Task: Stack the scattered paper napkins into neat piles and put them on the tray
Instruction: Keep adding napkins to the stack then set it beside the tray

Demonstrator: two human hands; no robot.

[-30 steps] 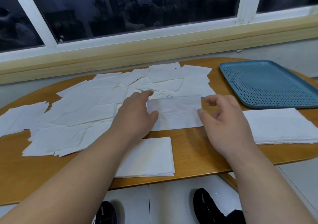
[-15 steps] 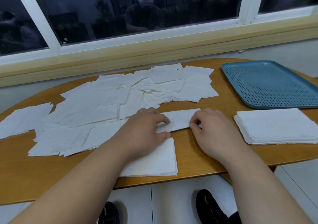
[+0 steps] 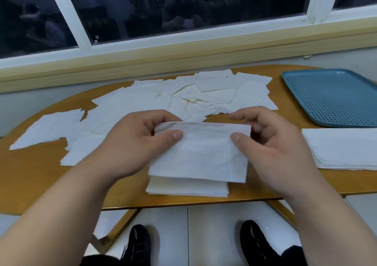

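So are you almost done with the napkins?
Not yet. Two piles are made: the near pile and the right pile. The left hand and right hand hold a napkin above the near pile. Loose napkins cover the table; the tray looks bare.

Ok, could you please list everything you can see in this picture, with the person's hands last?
held napkin: one, white, above the near pile
near pile: one, white, table's front edge
right pile: one, white, near side of the tray
scattered napkins: many, white, overlapping mid-table
tray: one, blue, far right
table: one, brown, under everything
window: one, white-framed, behind
shoes: two, black, on the floor
left hand: one, pinches napkin's left edge
right hand: one, pinches its right edge
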